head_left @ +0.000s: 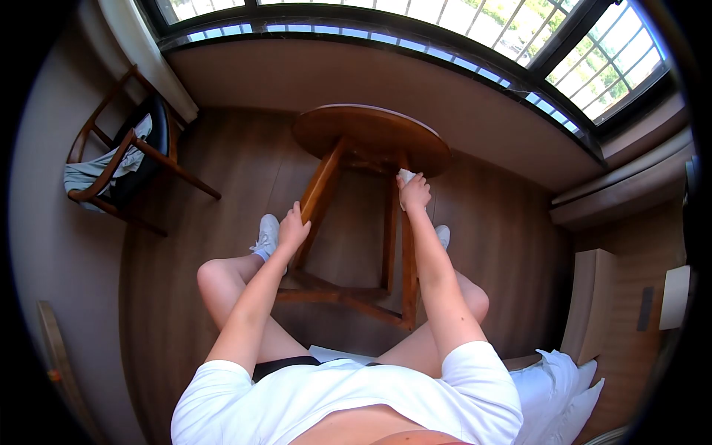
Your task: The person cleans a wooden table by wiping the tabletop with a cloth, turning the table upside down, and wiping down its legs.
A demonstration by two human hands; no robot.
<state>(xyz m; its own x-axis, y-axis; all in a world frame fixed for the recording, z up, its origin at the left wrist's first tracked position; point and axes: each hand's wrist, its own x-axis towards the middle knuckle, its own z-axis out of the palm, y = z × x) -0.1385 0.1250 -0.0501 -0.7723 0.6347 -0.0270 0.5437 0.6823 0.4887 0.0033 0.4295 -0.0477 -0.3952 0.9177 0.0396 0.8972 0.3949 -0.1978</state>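
Observation:
A round wooden table [319, 130] lies tipped over in front of me, its top toward the window and its legs toward my body. My left hand [294, 229] is closed around the left table leg [320, 184]. At the upper end of the right leg [409, 274], close under the tabletop, my right hand [416, 193] is closed on a white cloth [406, 176], which touches the wood. The cloth might be a wipe or a tissue; most of it is hidden under the fingers. Crossbars [341, 297] join the legs at the near end.
A wooden armchair [159, 152] with a dark seat and a pale garment [93, 176] stands at the left. Behind the table runs a low wall [259, 81] beneath a barred window. White pillows or bedding [549, 386] lie at lower right. My shoes [268, 233] flank the table.

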